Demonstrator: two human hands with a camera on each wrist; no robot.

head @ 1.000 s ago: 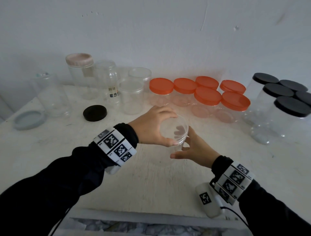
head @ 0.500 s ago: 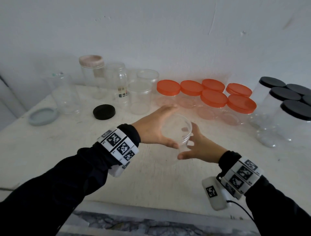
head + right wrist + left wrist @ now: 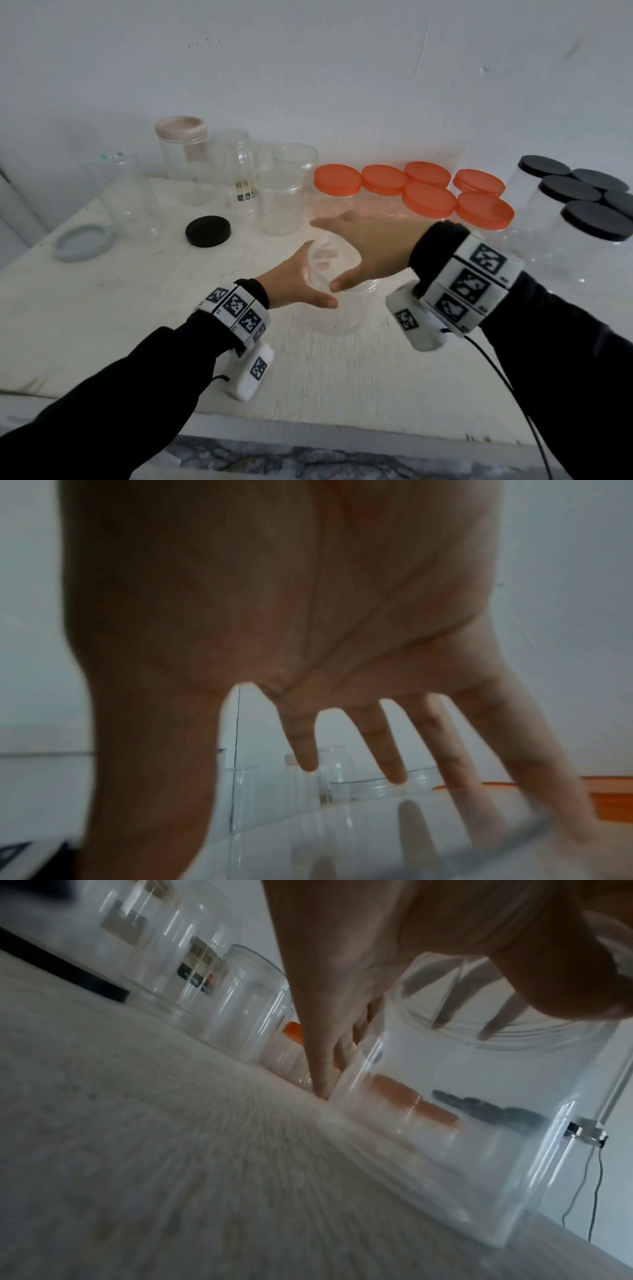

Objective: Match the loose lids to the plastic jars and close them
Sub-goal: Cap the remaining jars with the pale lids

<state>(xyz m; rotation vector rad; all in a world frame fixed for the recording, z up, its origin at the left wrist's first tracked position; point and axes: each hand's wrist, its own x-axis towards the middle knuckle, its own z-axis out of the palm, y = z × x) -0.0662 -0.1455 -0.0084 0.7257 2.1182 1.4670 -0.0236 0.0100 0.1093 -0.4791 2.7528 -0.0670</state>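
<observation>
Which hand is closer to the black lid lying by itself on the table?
Left. The left hand sits nearer the black lid, holding the clear jar. The right hand hovers over that jar, farther away.

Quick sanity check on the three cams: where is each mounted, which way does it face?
Head: worn high, looks forward and down at table; both hands, sleeves show.
Left wrist: low by tabletop, looks along left hand at clear jar.
Right wrist: above jar, looks along spread right hand toward wall.
Shared: clear jar, orange lids.
</observation>
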